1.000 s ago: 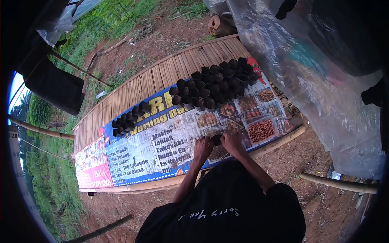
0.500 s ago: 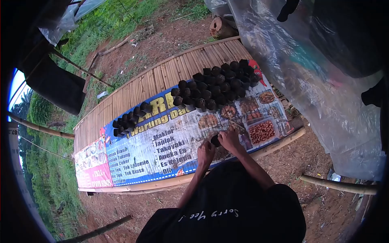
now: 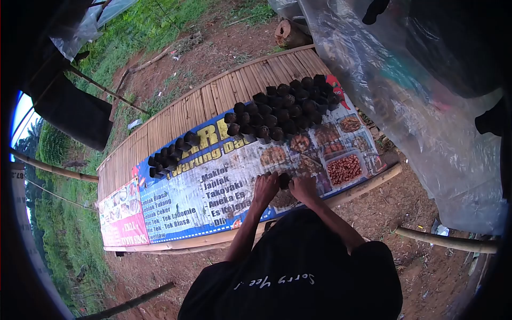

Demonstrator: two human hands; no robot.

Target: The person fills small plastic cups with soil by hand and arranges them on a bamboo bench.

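Between my two hands, above the near edge of the banner, is a small black seedling bag [image 3: 285, 180]. My left hand [image 3: 266, 188] is closed at its left side, and my right hand [image 3: 303, 186] is closed at its right side. The fingertips are partly hidden by the backs of my hands. Right of my right hand sits a clear plastic tub [image 3: 364, 166] of reddish-brown seeds or nuts [image 3: 344, 169]. Farther back stands a large cluster of black seedling bags [image 3: 288, 111], some showing dark soil at the top. A smaller group of bags [image 3: 169, 157] stands to the left.
A printed banner [image 3: 184, 205] covers much of the bamboo-slat table [image 3: 213, 98]. A bamboo pole [image 3: 368, 188] runs along its near edge. Plastic sheeting [image 3: 384, 106] hangs at the right. A cut log [image 3: 290, 34] lies behind the table, and another pole [image 3: 448, 241] juts in at lower right.
Both hands and the seedling bag between them have shifted slightly; my left hand is higher and my right hand a little lower. The bag clusters stay in place.
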